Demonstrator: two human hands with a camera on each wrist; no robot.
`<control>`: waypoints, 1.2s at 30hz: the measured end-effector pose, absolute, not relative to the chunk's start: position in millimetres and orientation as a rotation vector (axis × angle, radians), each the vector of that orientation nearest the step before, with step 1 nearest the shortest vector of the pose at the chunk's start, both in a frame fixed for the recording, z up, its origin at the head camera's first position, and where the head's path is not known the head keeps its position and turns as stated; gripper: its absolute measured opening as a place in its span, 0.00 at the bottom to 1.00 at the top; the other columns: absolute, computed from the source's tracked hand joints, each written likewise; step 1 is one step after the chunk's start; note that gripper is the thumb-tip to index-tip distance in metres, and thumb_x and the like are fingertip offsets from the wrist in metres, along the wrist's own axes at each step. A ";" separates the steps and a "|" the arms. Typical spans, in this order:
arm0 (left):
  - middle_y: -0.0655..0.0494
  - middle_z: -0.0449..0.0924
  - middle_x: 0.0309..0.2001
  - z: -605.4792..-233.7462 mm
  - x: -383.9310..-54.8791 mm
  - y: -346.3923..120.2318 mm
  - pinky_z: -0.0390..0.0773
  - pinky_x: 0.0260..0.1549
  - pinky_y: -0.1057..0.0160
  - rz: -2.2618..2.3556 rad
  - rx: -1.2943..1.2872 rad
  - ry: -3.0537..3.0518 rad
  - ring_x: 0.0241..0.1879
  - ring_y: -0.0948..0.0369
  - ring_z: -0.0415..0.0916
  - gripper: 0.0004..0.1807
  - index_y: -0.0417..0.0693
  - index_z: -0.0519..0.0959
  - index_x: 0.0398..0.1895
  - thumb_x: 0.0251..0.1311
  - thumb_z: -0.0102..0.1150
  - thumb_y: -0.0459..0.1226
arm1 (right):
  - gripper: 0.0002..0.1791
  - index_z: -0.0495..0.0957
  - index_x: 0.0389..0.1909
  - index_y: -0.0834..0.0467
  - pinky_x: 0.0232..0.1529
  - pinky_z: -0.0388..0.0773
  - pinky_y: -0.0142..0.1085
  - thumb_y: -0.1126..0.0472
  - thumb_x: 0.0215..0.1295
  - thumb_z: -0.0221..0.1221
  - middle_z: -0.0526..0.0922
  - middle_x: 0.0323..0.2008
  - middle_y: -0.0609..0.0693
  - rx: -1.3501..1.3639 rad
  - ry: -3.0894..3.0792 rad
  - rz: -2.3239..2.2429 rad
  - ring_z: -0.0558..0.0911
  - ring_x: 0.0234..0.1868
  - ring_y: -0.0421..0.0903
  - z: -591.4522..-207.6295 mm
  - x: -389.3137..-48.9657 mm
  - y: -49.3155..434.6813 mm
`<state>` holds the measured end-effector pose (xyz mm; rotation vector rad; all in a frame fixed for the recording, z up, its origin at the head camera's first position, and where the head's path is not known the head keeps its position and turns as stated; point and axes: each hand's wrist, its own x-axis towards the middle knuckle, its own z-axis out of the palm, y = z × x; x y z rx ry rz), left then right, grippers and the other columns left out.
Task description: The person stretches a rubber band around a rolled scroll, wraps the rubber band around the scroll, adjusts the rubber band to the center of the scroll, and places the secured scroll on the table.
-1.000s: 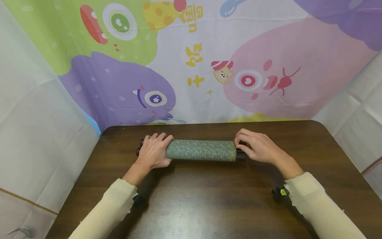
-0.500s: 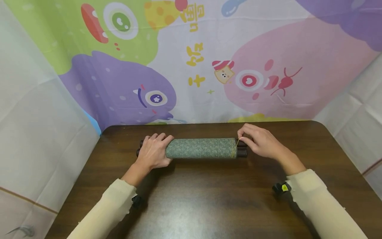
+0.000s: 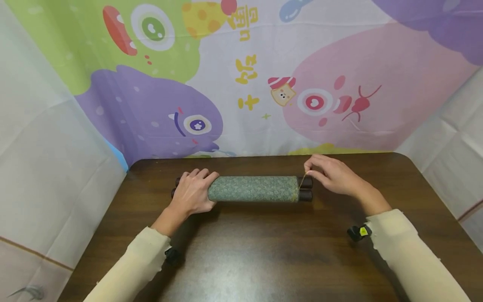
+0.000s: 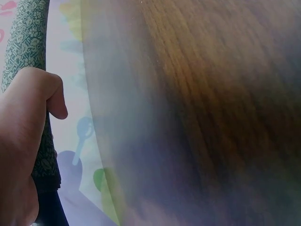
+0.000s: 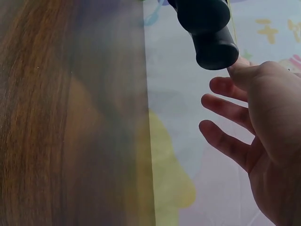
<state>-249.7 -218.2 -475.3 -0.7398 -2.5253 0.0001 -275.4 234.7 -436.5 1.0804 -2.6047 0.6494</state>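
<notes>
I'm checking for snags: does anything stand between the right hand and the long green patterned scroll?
Nothing visible does. Only the thin yellowish cord, pinched by the right hand, spans the gap to the green patterned scroll, passing its upper dark rod end.

I face a cloth backdrop point(image 3: 226, 84) printed with cartoon monsters point(image 3: 158, 113), behind a brown wooden table point(image 3: 256, 243), pale sheets point(image 3: 41, 138) to my left and right
</notes>
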 end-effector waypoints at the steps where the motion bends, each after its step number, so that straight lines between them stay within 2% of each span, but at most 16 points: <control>1: 0.47 0.90 0.49 -474.8 -249.8 -217.6 0.88 0.43 0.38 0.002 -0.746 -2.523 0.47 0.42 0.89 0.34 0.53 0.85 0.61 0.46 0.80 0.49 | 0.05 0.81 0.45 0.52 0.43 0.75 0.40 0.66 0.80 0.65 0.84 0.43 0.45 1.086 -2.601 0.647 0.74 0.40 0.38 -437.0 -276.0 234.9; 11: 0.47 0.90 0.50 -470.5 -251.7 -210.0 0.88 0.43 0.38 0.009 -0.788 -2.531 0.50 0.42 0.89 0.37 0.53 0.84 0.62 0.46 0.81 0.50 | 0.04 0.82 0.46 0.52 0.47 0.79 0.45 0.65 0.82 0.64 0.84 0.43 0.45 1.099 -2.643 0.601 0.77 0.42 0.40 -436.3 -283.1 230.8; 24: 0.48 0.90 0.49 -470.5 -252.7 -201.4 0.88 0.42 0.39 0.029 -0.793 -2.511 0.49 0.44 0.89 0.35 0.55 0.84 0.61 0.48 0.81 0.53 | 0.05 0.81 0.44 0.50 0.43 0.74 0.38 0.64 0.82 0.64 0.81 0.41 0.42 1.136 -2.669 0.614 0.72 0.36 0.36 -430.9 -283.2 220.5; 30: 0.49 0.89 0.48 -470.7 -251.8 -204.1 0.88 0.43 0.39 0.026 -0.749 -2.528 0.48 0.44 0.88 0.35 0.55 0.84 0.61 0.47 0.81 0.53 | 0.06 0.83 0.43 0.50 0.41 0.73 0.37 0.65 0.78 0.68 0.83 0.40 0.43 1.147 -2.615 0.652 0.72 0.34 0.37 -432.1 -282.9 221.4; 36: 0.48 0.88 0.47 -468.4 -251.4 -204.6 0.87 0.41 0.39 0.060 -0.726 -2.524 0.46 0.44 0.87 0.36 0.54 0.83 0.60 0.44 0.82 0.51 | 0.05 0.88 0.45 0.51 0.36 0.76 0.34 0.65 0.77 0.70 0.89 0.42 0.45 1.087 -2.622 0.763 0.72 0.27 0.35 -428.4 -279.0 222.7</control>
